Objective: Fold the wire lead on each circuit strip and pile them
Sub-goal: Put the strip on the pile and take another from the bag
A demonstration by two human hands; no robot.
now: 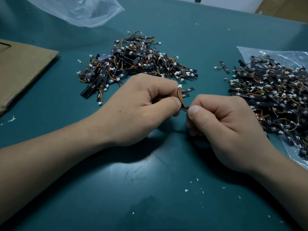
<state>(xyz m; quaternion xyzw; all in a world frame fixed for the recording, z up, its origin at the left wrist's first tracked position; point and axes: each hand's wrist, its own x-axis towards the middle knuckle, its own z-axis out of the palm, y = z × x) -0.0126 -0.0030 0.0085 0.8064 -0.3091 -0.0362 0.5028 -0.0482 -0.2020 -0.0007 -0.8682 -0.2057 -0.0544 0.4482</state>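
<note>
Both hands meet over the middle of the green mat on one small black circuit strip (184,109). My right hand (221,125) pinches the strip's end between thumb and fingers. My left hand (141,105) pinches its orange-yellow wire lead (180,97), which arcs upward to a white connector (180,86). Most of the strip is hidden inside the fingers. A pile of black strips with curled leads (133,62) lies just behind my left hand. A second, larger heap of strips (273,95) lies at the right, partly on a clear plastic bag (250,52).
A flat piece of brown cardboard (21,69) lies at the left edge. A crumpled clear plastic bag (80,9) sits at the back left. One loose strip (224,67) lies between the two heaps. Small white scraps (186,190) dot the mat near me.
</note>
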